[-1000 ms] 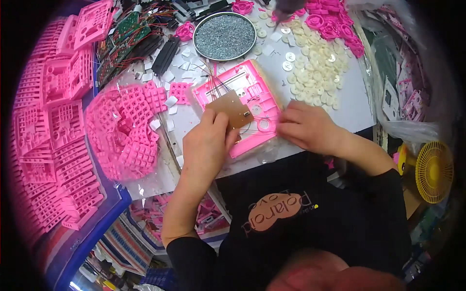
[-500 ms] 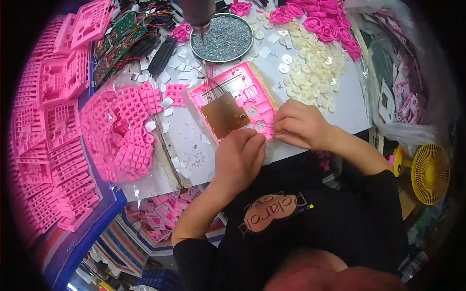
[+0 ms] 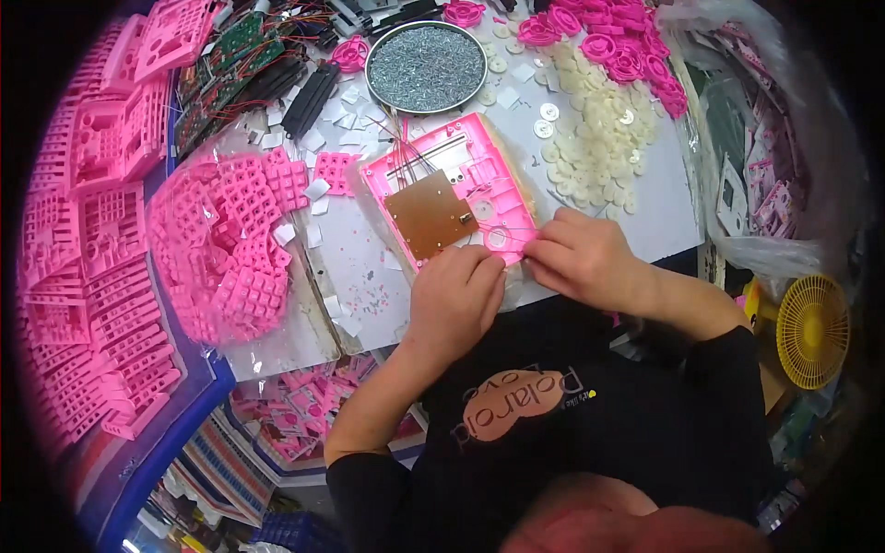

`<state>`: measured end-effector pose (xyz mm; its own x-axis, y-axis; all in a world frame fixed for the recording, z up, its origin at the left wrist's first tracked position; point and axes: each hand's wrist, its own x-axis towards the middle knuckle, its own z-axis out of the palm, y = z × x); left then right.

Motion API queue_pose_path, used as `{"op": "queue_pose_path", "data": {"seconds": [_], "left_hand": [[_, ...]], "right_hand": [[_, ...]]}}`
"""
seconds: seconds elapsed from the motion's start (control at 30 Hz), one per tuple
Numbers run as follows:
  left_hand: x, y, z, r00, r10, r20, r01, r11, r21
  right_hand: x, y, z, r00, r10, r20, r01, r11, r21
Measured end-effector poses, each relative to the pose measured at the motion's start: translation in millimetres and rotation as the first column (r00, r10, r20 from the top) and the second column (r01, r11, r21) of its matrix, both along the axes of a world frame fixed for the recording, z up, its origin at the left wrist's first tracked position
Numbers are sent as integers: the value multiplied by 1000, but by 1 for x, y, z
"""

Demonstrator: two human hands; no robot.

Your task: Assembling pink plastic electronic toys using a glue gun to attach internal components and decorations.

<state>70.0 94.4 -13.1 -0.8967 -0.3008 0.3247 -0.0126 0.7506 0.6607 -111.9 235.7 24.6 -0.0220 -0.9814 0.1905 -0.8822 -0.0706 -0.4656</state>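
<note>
working at the near edge of the desk (image 3: 645, 212), you have both hands on a pink shell (image 3: 461, 180) that lies open side up in front of you. your left hand (image 3: 456, 300) rests on its near corner, fingers curled down together against the plastic; whether they pinch anything underneath cannot be told. your right hand (image 3: 581, 258) sits at the shell's right near corner, its fingers (image 3: 544, 251) drawn together on a thin wire (image 3: 516, 230) that runs across a round opening there. a brown board (image 3: 429, 214) lies inside the shell, just beyond your left hand, with thin red wires (image 3: 410, 152) fanning from the shell's far end.

beyond the shell stands a round tin (image 3: 426, 55) of small grey screws. to its right a heap of white discs (image 3: 604, 129) spreads over the desk, with pink rings (image 3: 618, 46) along the far side of the heap. on your left a clear bag (image 3: 226, 249) holds a pile of pink keypads, and small white squares (image 3: 318, 189) lie scattered between the bag and the shell. stacks of pink frames (image 3: 92, 240) fill the far left. green boards (image 3: 235, 41) with wires lie at the far left corner of the desk. a yellow fan (image 3: 811, 332) stands low on your right, well apart from the desk
</note>
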Motion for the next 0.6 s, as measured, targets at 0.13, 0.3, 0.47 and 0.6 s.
{"op": "queue_pose_path", "data": {"seconds": [0.13, 0.3, 0.47, 0.6], "left_hand": [[0, 0, -1, 1000, 6, 2, -6, 1000, 14], [1, -1, -2, 1000, -24, -3, 24, 1000, 2], [1, -1, 3, 995, -100, 7, 100, 988, -120], [-1, 0, 1, 988, -152, 27, 155, 967, -200]], "right_hand": [[-18, -6, -36, 970, 87, 227, -44, 981, -188], [-22, 4, -65, 946, 106, 308, -12, 956, -292], [-21, 6, -53, 994, 67, 85, -34, 940, -340], [-16, 11, -46, 1000, -4, -31, -6, 952, -307]]}}
